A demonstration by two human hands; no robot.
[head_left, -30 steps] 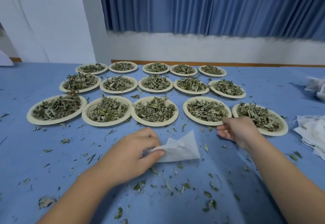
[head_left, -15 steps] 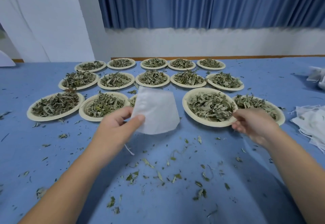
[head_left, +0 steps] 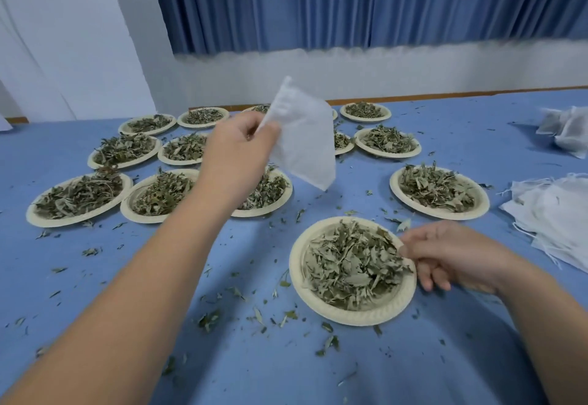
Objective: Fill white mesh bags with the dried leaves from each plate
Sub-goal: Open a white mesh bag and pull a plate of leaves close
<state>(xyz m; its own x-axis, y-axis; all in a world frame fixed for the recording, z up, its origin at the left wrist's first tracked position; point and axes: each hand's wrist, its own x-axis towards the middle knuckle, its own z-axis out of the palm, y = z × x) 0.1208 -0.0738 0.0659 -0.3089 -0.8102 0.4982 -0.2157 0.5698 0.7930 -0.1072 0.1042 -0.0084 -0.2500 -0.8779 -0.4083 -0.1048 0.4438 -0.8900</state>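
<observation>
My left hand (head_left: pixel 237 153) pinches a flat, empty white mesh bag (head_left: pixel 302 137) by one edge and holds it up in the air above the rows of plates. My right hand (head_left: pixel 451 255) grips the right rim of a cream paper plate (head_left: pixel 359 317) heaped with dried green leaves (head_left: pixel 350 264). That plate sits on the blue table in front of me, closer than the others. Several more plates of leaves (head_left: pixel 79 196) stand in rows behind it; the bag and my left hand hide some of them.
A pile of empty white mesh bags (head_left: pixel 553 213) lies at the right edge. Filled bags (head_left: pixel 566 131) lie further back on the right. Loose leaf bits (head_left: pixel 261 315) are scattered over the blue tablecloth (head_left: pixel 95 277). A blue curtain hangs behind.
My left hand has lifted the bag off the table and up above the plates. My right hand has pulled one plate out of the front row towards me.
</observation>
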